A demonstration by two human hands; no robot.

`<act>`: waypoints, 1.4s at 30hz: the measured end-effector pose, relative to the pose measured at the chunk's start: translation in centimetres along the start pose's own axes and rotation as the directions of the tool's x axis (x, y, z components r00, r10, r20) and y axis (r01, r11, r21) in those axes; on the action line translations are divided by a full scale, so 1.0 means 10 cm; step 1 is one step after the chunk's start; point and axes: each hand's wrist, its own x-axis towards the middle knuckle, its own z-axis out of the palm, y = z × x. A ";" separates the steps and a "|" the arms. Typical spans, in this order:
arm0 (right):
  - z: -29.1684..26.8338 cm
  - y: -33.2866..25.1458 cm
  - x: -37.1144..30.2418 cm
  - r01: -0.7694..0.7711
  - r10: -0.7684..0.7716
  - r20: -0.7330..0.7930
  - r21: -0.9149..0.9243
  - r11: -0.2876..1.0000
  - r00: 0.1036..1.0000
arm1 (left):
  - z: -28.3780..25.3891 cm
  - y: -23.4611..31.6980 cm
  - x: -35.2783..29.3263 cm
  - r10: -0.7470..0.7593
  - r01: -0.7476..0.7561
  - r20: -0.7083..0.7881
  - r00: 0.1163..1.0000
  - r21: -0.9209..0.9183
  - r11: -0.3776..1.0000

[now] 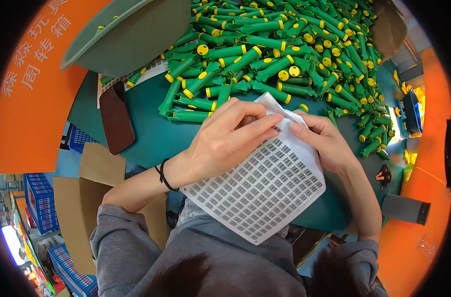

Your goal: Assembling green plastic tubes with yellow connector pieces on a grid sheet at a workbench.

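A white sheet of small black-printed labels point(265, 193) is tilted in front of my body, above the near edge of the table. My right hand point(329, 141) grips its upper right part, with the thumb on top and the paper bent there. At the upper edge, my left hand point(228, 136) is closed in a pinch on the sheet, its fingertips close to my right thumb. Whether a single label is between those fingertips is too small to tell. Just beyond both hands lies a large heap of green plastic tubes with yellow ends point(245, 59).
A dark phone point(117, 119) lies on the green table point(153, 138) at the left, below a grey-green tub point(131, 39). An open cardboard box point(69, 208) and blue crates point(40, 203) stand lower left. At the right are a grey cylinder point(403, 209) and small scissors point(383, 175).
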 end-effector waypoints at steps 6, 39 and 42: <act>-0.02 0.02 -0.07 0.103 -0.101 0.034 -0.064 0.993 0.994 | 0.00 0.17 0.02 0.037 -0.037 0.000 0.999 0.065 0.997; -0.08 0.30 -0.61 0.335 -0.307 -0.449 -0.017 0.942 0.839 | 0.43 0.36 0.41 -0.193 0.258 0.195 0.962 -0.402 0.879; -0.09 0.39 -0.72 0.258 -0.168 -0.457 0.144 0.955 0.874 | 0.44 0.38 0.43 -0.254 0.350 0.277 0.927 -0.387 0.853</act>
